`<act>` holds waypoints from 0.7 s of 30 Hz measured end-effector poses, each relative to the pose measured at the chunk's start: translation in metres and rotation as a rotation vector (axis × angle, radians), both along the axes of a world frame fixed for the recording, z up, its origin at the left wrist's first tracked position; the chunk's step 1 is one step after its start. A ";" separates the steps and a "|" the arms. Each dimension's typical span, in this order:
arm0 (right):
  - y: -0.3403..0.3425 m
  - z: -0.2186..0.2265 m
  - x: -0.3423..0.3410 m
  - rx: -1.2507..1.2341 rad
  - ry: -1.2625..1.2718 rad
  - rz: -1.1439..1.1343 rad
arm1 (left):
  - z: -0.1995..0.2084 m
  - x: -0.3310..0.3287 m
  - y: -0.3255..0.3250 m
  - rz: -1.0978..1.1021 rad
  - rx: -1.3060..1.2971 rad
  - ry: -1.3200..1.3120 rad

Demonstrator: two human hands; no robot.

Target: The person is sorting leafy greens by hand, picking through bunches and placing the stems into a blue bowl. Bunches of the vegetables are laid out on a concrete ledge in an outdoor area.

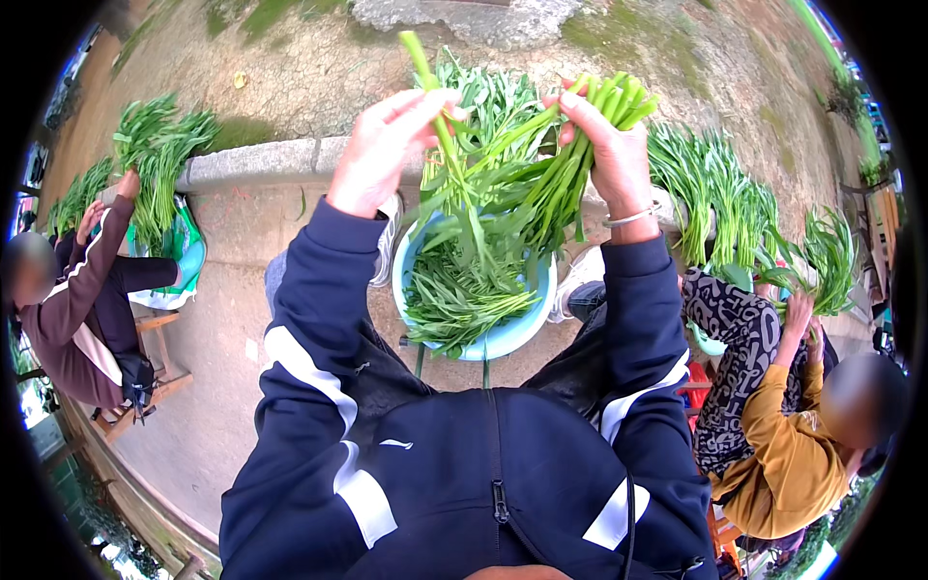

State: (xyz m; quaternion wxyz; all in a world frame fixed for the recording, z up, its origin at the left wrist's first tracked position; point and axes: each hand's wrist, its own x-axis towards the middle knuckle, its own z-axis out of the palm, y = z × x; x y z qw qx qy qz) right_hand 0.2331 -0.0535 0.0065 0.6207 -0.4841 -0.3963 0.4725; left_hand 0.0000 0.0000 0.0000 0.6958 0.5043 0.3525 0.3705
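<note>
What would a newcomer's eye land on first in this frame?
Probably the bunch of leafy green stems in the right hand, upper centre, beside a stalk in the left hand. Below them sits a light-blue basin holding leafy greens. Co-workers flank the scene: brown jacket left, mustard top right.

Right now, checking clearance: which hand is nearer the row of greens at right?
Right: the right hand is just left of the row of greens; the left hand is farther left.

A co-worker in maroon sits on a wooden seat at left — another in mustard sits at right — while a stone curb borders mossy ground bearing a pale rock.
</note>
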 end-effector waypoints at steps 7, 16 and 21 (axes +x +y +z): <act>-0.004 0.001 0.034 0.032 0.044 -0.198 | 0.012 -0.038 0.012 0.262 0.071 -0.088; -0.012 0.000 0.055 0.080 -0.001 -0.234 | 0.006 -0.059 0.030 0.595 0.410 0.229; -0.018 0.008 0.046 0.083 -0.047 -0.158 | 0.002 -0.032 0.014 0.362 0.428 0.219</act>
